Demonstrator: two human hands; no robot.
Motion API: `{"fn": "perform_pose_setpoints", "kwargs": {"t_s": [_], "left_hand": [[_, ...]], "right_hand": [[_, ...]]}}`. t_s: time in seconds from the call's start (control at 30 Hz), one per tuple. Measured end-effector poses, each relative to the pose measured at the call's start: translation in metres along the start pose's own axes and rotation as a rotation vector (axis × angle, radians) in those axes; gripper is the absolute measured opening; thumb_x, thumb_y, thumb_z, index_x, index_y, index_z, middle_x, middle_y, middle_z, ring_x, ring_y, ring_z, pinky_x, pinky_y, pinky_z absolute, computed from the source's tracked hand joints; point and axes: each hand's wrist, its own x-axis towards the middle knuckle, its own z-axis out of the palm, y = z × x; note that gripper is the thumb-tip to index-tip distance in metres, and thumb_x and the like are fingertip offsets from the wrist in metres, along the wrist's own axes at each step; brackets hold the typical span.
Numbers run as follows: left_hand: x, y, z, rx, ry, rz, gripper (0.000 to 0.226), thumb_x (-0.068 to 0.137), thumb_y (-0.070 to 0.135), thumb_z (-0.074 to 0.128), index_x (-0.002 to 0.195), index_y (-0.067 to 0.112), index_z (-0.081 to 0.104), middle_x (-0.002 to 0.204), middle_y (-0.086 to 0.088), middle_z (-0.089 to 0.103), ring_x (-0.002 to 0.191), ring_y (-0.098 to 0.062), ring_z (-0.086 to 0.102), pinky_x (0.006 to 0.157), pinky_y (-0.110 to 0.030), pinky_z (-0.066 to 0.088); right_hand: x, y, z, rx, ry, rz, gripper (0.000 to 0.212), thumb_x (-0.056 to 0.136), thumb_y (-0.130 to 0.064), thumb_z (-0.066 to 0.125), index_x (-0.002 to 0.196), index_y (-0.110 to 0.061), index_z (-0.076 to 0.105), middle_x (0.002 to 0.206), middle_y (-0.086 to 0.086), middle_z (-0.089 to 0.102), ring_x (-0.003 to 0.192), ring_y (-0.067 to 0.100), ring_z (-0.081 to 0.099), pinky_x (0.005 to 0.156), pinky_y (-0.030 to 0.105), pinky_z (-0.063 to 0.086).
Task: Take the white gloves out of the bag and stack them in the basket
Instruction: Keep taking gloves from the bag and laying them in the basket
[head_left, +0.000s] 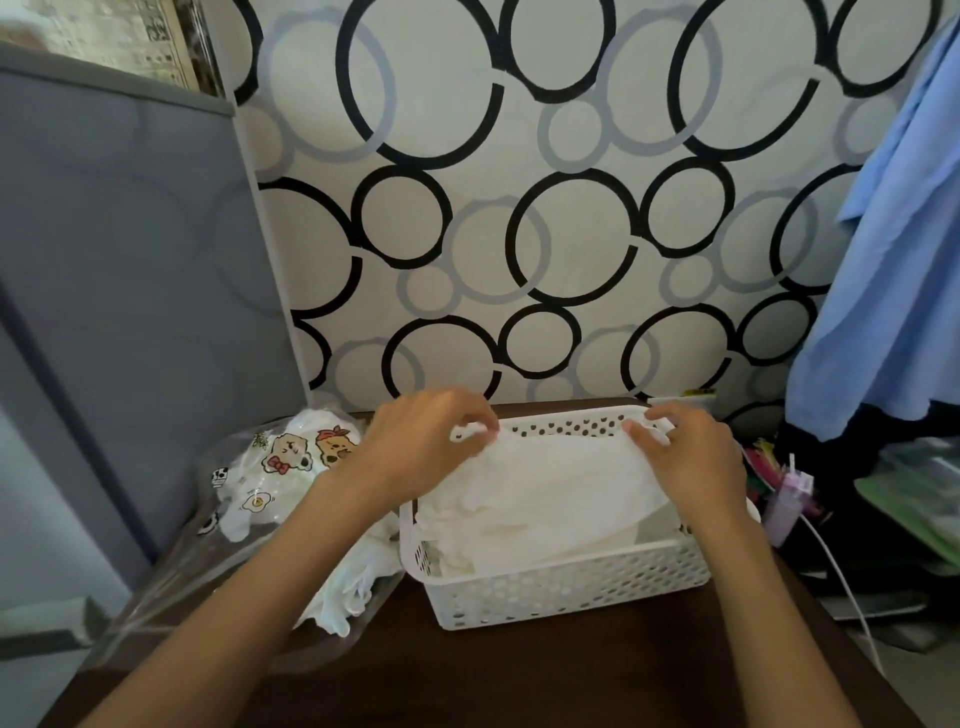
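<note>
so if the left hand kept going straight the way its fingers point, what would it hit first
Probably the far wall of the basket. The left hand pinches the top glove with fingers aimed forward and right; depth is hard to judge.

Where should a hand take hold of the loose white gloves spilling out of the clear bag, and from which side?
Pinch the limp bunch of loose gloves where it hangs out of the clear bag mouth, beside the white basket. Come from above and the near side, probably with the left hand: that end lies exposed on the dark table, uncovered by plastic.
</note>
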Motion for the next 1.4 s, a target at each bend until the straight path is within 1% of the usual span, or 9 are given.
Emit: {"fn": "perform_pose_setpoints", "kwargs": {"t_s": [0.2,0.5,0.7,0.77,0.87,1.0,1.13,1.23,1.4], "left_hand": [[-0.011,0.003,0.001,0.188,-0.273,-0.015,0.046,0.077,0.066,0.060,0.109,0.033,0.061,0.113,0.017,0.059,0.100,-0.007,0.054,0.077,-0.028,0.040],[0.003,-0.018,-0.002,0.140,-0.298,-0.186,0.024,0.095,0.035,0.048,0.099,0.022,0.068,0.104,0.008,0.068,0.096,-0.020,0.061,0.081,-0.033,0.046],[-0.003,-0.013,0.003,0.169,-0.017,-0.061,0.029,0.096,0.029,0.052,0.125,0.033,0.054,0.125,0.013,0.058,0.113,-0.014,0.054,0.083,-0.032,0.044],[-0.007,-0.008,0.005,0.066,-0.082,0.054,0.036,0.100,0.033,0.044,0.135,0.036,0.047,0.140,0.014,0.047,0.128,-0.011,0.043,0.098,-0.034,0.040],[-0.010,0.000,0.011,0.022,-0.399,0.126,0.068,0.091,0.062,0.036,0.150,0.038,0.015,0.160,0.013,0.010,0.146,-0.009,0.010,0.119,-0.038,0.013],[-0.005,0.000,0.024,0.136,-0.592,0.066,0.099,0.080,0.076,0.041,0.151,0.033,-0.012,0.158,0.014,-0.018,0.146,-0.008,-0.012,0.117,-0.034,-0.006],[-0.006,0.003,0.033,0.225,-0.665,0.008,0.107,0.078,0.078,0.042,0.149,0.027,-0.019,0.158,0.010,-0.020,0.147,-0.010,-0.011,0.117,-0.034,-0.006],[-0.003,0.006,0.039,0.259,-0.719,-0.026,0.107,0.081,0.077,0.041,0.149,0.024,-0.021,0.158,0.006,-0.022,0.147,-0.013,-0.013,0.117,-0.037,-0.007],[0.004,0.012,0.036,0.214,-0.745,-0.055,0.105,0.079,0.075,0.047,0.152,0.026,-0.010,0.160,0.006,-0.012,0.148,-0.016,-0.005,0.120,-0.044,0.001]], "right_hand": [[-0.001,-0.001,0.001,-0.020,0.004,0.007,0.039,0.084,-0.042,0.065,0.112,-0.015,0.063,0.117,0.012,0.064,0.109,0.031,0.058,0.085,0.039,0.046],[-0.002,-0.004,0.000,-0.066,0.007,0.008,0.038,0.085,-0.039,0.065,0.115,-0.015,0.063,0.118,0.012,0.063,0.110,0.031,0.057,0.086,0.040,0.046],[-0.001,-0.005,-0.004,-0.084,-0.105,-0.042,0.054,0.084,-0.047,0.063,0.129,-0.020,0.051,0.116,0.008,0.065,0.109,0.027,0.058,0.087,0.039,0.046],[0.001,-0.007,-0.009,-0.081,-0.123,-0.086,0.059,0.083,-0.041,0.067,0.134,-0.020,0.045,0.120,0.007,0.061,0.112,0.026,0.056,0.087,0.039,0.046],[0.001,-0.013,-0.022,-0.069,-0.066,-0.196,0.051,0.080,-0.022,0.073,0.126,-0.022,0.050,0.121,0.008,0.052,0.110,0.024,0.050,0.083,0.034,0.041],[-0.004,-0.024,-0.029,-0.019,-0.450,-0.275,0.040,0.080,-0.025,0.073,0.114,-0.035,0.057,0.123,0.000,0.051,0.107,0.013,0.049,0.087,0.030,0.042],[-0.009,-0.019,-0.010,-0.362,-0.808,-0.183,0.087,0.079,-0.052,0.067,0.148,-0.032,0.019,0.157,0.001,0.010,0.144,0.025,0.011,0.117,0.043,0.018],[-0.006,-0.010,0.003,-0.424,-0.857,-0.123,0.100,0.077,-0.057,0.065,0.151,-0.025,0.005,0.159,0.001,-0.004,0.146,0.023,0.004,0.116,0.042,0.015],[-0.006,-0.010,0.002,-0.396,-0.854,-0.148,0.100,0.079,-0.052,0.067,0.151,-0.020,0.005,0.159,0.000,0.003,0.145,0.021,0.010,0.115,0.039,0.019]]}}
